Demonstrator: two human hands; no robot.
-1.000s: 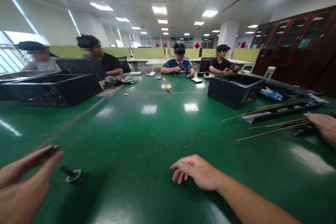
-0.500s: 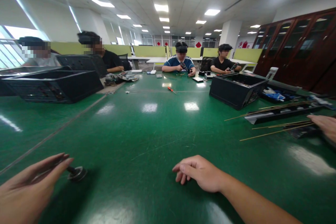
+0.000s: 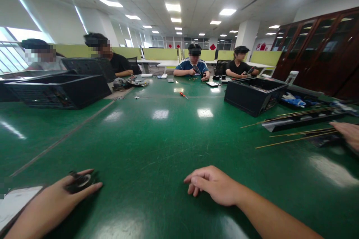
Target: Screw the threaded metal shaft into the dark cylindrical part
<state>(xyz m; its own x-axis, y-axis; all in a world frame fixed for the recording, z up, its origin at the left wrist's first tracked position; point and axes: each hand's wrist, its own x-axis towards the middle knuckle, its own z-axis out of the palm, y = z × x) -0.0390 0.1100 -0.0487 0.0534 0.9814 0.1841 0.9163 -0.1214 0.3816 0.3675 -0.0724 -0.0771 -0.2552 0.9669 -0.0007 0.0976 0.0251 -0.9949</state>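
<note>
My left hand (image 3: 66,198), at the lower left, has its thumb and fingers around a small dark round part with a metal ring (image 3: 84,181). Part of this piece is hidden by the fingers, and I cannot make out its exact kind. Nothing is in my right hand (image 3: 213,185), which rests low over the green table (image 3: 157,149) with fingers loosely bent and a little apart. Beside my left forearm lies a flat white thing with a dark edge (image 3: 18,203), partly cut off by the frame.
Dark computer cases (image 3: 61,91) stand at left, and another case (image 3: 254,97) at right. An orange screwdriver (image 3: 183,95) lies mid-table. Thin brass-coloured rods (image 3: 297,142) jut out near another person's hand (image 3: 346,134). A co-worker opposite (image 3: 193,65) holds a power drill.
My left hand has moved right, and its thumb and fingers now reach around the round part. The flat white thing has come into view behind it. My right hand has stayed put.
</note>
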